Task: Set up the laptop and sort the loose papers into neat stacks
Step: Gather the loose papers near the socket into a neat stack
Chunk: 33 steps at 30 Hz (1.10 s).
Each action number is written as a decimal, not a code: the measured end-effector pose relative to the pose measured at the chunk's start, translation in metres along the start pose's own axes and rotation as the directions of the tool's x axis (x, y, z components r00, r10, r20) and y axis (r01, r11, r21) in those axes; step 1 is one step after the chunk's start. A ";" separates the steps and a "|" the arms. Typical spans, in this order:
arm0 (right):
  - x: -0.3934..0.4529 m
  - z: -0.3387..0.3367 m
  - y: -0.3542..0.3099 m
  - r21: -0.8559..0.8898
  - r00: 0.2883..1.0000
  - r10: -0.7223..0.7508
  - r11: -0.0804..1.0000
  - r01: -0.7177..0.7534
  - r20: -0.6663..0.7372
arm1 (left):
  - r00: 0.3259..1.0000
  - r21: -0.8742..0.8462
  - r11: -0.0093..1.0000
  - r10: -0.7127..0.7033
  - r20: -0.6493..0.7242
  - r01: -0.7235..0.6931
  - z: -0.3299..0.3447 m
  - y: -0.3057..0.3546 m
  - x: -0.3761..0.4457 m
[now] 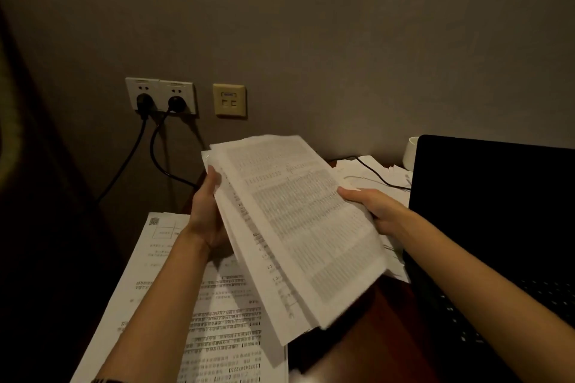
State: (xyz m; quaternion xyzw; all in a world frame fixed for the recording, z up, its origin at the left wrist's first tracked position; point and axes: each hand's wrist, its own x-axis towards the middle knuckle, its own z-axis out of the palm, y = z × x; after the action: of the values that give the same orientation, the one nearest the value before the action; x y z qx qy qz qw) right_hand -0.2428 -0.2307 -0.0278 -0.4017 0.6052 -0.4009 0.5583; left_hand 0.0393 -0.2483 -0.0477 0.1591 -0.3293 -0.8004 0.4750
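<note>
Head view: dim room, person at a reddish-brown wooden tabletop point(367, 348) against a grey wall
Held bundle: thick sheaf of white printed sheets point(298, 227), raised off the tabletop, tilted, edges fanned and uneven along the left side
Left hand point(207, 211): grips the sheaf's left edge, thumb on top, fingers curled underneath and mostly hidden
Right hand point(370, 207): holds the right edge, thumb laid flat on the top page; the fingers below cannot be seen
Laid stack: white printed pages with a QR mark point(193, 305) flat on the tabletop under the left forearm, overhanging the near-left edge
Loose pile: crumpled white papers point(373, 177) behind the sheaf, a thin black cable point(378, 176) running across them
Laptop: open black laptop point(491, 211) at right, screen dark
Risk, slip: lower sheets look poorly aligned; a slack grip could let them slide out and scatter
Risk, overhang: a forearm nudge may push the laid stack off the edge
Risk, cable: pulling loose papers could drag the cable
</note>
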 end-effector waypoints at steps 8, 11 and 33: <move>0.007 0.024 0.024 -0.041 0.999 -0.007 0.999 0.006 -0.038 | 0.984 0.282 0.945 -0.141 -0.106 0.166 0.007 -0.003 0.002; 0.009 0.026 0.027 -0.069 0.999 -0.019 0.998 0.016 -0.040 | 0.966 0.372 0.901 -0.154 -0.209 0.224 0.007 -0.003 0.003; -0.062 0.096 -0.027 0.077 0.707 -0.696 0.704 0.706 -0.125 | 0.707 0.815 0.397 0.707 0.022 -0.423 0.075 0.102 -0.050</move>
State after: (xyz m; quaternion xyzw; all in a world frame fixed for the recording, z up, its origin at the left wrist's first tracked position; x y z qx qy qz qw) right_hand -0.1427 -0.1858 0.0145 -0.5497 0.4054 -0.6355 0.3601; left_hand 0.0891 -0.2109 0.0735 0.3530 -0.5874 -0.3245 0.6520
